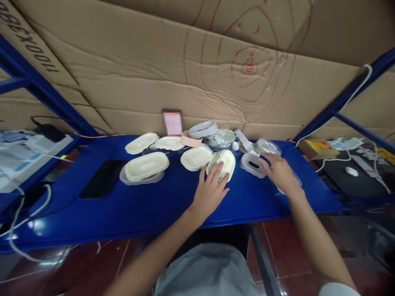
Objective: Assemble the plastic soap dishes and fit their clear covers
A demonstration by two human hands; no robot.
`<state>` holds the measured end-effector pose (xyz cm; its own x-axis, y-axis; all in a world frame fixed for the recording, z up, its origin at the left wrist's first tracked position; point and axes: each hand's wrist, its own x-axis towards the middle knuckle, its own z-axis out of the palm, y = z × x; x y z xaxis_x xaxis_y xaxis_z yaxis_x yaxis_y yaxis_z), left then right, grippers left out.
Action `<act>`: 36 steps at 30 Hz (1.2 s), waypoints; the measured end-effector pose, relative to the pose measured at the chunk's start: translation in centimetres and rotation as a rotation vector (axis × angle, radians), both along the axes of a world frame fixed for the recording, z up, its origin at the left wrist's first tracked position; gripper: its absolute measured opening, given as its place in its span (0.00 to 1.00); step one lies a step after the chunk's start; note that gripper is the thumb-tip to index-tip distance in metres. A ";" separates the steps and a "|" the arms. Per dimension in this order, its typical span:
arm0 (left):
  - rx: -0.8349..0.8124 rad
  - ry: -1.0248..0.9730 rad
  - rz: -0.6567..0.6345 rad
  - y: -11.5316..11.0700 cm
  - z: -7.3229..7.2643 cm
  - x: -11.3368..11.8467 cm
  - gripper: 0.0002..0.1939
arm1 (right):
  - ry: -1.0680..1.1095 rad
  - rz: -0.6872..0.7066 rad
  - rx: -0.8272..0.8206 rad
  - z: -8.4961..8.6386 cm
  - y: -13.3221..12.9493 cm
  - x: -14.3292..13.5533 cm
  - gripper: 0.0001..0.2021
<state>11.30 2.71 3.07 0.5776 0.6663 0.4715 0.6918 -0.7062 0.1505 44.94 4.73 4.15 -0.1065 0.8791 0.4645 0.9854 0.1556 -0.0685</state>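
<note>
My left hand (211,187) lies with its fingers spread over a cream oval shell (228,163) near the middle of the blue table. A grey-green strip shows along that shell's left side. Farther right, my right hand (279,172) reaches in with the visible fingers apart, their tips close to a whitish oval piece with a dark slot (252,165). Whether they touch it I cannot tell. Another pale piece (298,181) is partly hidden under my right wrist. Left of my left hand sits a cream oval shell (196,157).
Behind are a lilac ring-like band (203,129), a peach piece (191,141) and clear plastic pieces (222,137). Stacked cream shells (146,166) and a black phone (102,179) lie left on the blue table (129,218). Cardboard (138,74) stands behind; blue frame posts flank it.
</note>
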 end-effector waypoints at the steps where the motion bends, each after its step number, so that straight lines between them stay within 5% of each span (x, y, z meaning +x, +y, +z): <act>1: 0.001 0.012 -0.003 0.5 0.1 0.5 0.14 | -0.025 0.031 -0.036 -0.5 -1.1 -1.2 0.25; 5: 0.014 0.011 -0.080 0.1 0.2 -0.7 0.09 | -0.066 0.056 -0.098 -3.4 -5.0 -4.6 0.24; 11: -0.173 -0.049 -0.319 -5.5 -0.7 -7.5 0.09 | 0.291 0.062 0.030 -5.1 -11.5 -7.1 0.17; 16: -0.385 -0.093 -0.201 -8.3 -3.6 -11.2 0.08 | 0.418 0.304 0.011 -4.7 -15.3 -11.8 0.17; 23: -0.392 -0.332 -0.006 -7.9 -5.8 -11.6 0.32 | 0.264 0.571 -0.137 -3.3 -13.0 -18.8 0.20; 29: -0.181 -0.171 -0.024 -7.2 -6.4 -13.0 0.28 | 0.079 0.642 -0.186 -4.0 -11.9 -22.2 0.21; 33: -0.161 -0.164 -0.021 -6.9 -6.6 -13.4 0.26 | 0.105 0.711 -0.145 -4.0 -10.9 -20.6 0.22; 36: -0.169 -0.193 -0.007 -7.0 -6.5 -13.3 0.23 | 0.189 0.549 0.049 -2.9 -7.7 -16.4 0.24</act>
<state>-1.98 -4.25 -3.39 0.4924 0.7412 0.4564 0.6338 -0.6647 0.3956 28.52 -2.94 1.28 -0.4520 0.6957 0.5583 0.7309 0.6476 -0.2153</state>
